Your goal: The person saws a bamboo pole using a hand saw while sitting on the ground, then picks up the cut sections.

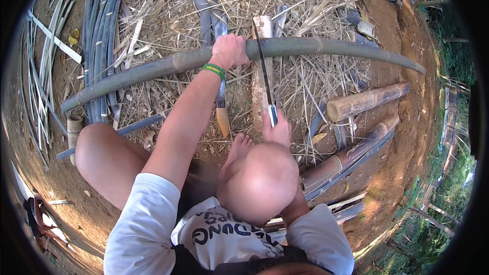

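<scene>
A long green bamboo pole (pixel 147 69) lies crosswise in front of me, over a pale wooden block (pixel 260 91) that points away from me. My left hand (pixel 230 51) is closed over the top of the pole, left of the block. In my right hand (pixel 277 130) is the handle of a hand saw (pixel 264 69). Its dark, narrow blade crosses the pole just right of my left hand, above the block. How deep the blade sits in the bamboo I cannot tell. Below my left wrist lies a knife with a wooden handle (pixel 222 121), partly hidden by my forearm.
Dark bamboo strips (pixel 102 25) and thin split slats (pixel 46 71) lie at the left. Cut bamboo sections (pixel 369 101) rest at the right, with another brown length (pixel 351 153) nearer. A short upright bamboo piece (pixel 75 125) stands by my left knee. Shavings litter the soil.
</scene>
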